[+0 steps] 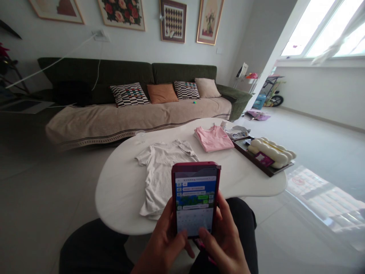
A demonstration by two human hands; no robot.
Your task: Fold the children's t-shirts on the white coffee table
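Both my hands hold a phone (pixel 195 198) in a dark red case upright in front of me, its screen lit with a chat and a keyboard. My left hand (pixel 164 243) wraps the phone's lower left edge, thumb on the screen's bottom. My right hand (pixel 226 239) grips the lower right edge, thumb resting on the keyboard area. Behind the phone a white T-shirt (pixel 159 171) lies spread flat on the white oval table (pixel 119 190). A folded pink shirt (pixel 213 137) sits further back on the table.
A dark tray (pixel 251 154) at the table's right end carries a cream ribbed object (pixel 270 150) and small items. A green sofa (pixel 128 72) with patterned and orange cushions stands behind the table. My dark-clothed knees show below the table edge. Bright windows are at right.
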